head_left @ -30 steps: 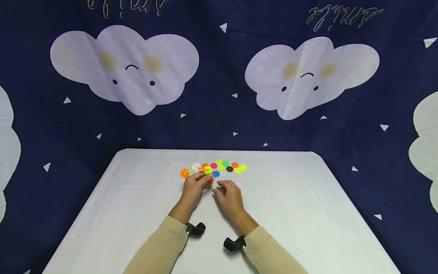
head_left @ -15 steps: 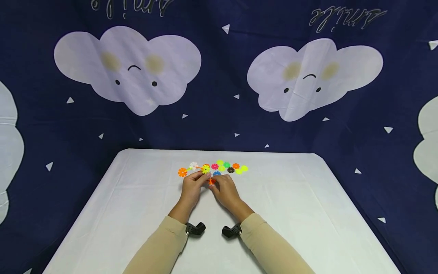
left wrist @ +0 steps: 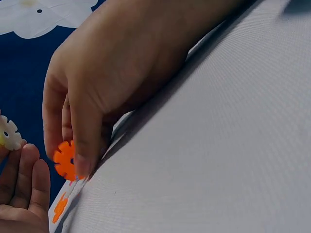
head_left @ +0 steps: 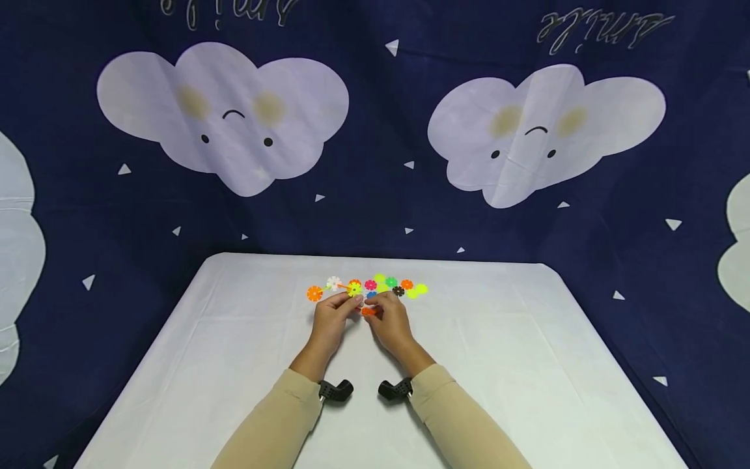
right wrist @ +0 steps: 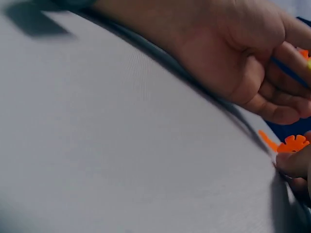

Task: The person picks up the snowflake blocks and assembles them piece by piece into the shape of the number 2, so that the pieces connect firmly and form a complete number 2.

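The right hand [head_left: 394,322] has edged away from the left hand [head_left: 331,321], which pinches joined discs [head_left: 354,289]. On those discs' near side, the right hand pinches an orange disc [left wrist: 64,162], probably light, stiff, best gripped by its rim.

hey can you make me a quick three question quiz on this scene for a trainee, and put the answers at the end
1. Multiple choice: what colour is the snowflake disc that the right hand pinches? A) blue B) orange C) green
2. True or false: the dark snowflake disc is nearer the right hand than the left hand.
3. Fill in: in the head view, the printed clouds appear ____ (upright / upside down).

Key: 1. B; 2. True; 3. upside down.
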Tool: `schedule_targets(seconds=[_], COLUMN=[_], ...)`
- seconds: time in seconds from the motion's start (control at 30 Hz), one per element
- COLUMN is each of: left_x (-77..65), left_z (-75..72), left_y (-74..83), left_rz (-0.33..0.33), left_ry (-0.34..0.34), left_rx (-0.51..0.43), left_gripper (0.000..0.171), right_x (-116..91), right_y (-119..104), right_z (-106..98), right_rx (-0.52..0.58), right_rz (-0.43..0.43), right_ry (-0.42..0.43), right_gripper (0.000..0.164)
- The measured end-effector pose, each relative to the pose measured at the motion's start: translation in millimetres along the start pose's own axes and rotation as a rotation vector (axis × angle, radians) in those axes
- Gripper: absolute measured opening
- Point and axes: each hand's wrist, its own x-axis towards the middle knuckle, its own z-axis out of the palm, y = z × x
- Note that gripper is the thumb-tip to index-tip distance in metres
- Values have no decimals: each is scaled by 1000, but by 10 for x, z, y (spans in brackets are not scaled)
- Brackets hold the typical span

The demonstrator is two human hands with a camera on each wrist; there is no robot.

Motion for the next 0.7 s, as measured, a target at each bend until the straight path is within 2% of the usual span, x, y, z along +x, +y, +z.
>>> schedule_targets(seconds=[0.17, 0.33, 0.43, 0.57, 0.7], left_x=[-9, -9, -8, -13, -31], left_z=[4, 8, 15, 26, 40], left_y=[14, 19, 19, 12, 2], left_rz=[25, 32, 26, 22, 23], left_ry=[-19, -42, -55, -70, -78], left_rx=[-14, -27, -48, -70, -83], left_gripper=[22, 20, 19, 19, 17], right_x=[-88, -161, -191, -221, -251], right_y=[-5, -59, -117, -170, -188], right_z=[-62, -124, -155, -182, -189], right_rx=[220, 575, 754, 850, 880], right_rz=[112, 281, 336, 359, 356], right_ry=[42, 39, 48, 67, 59], right_gripper=[19, 15, 19, 27, 29])
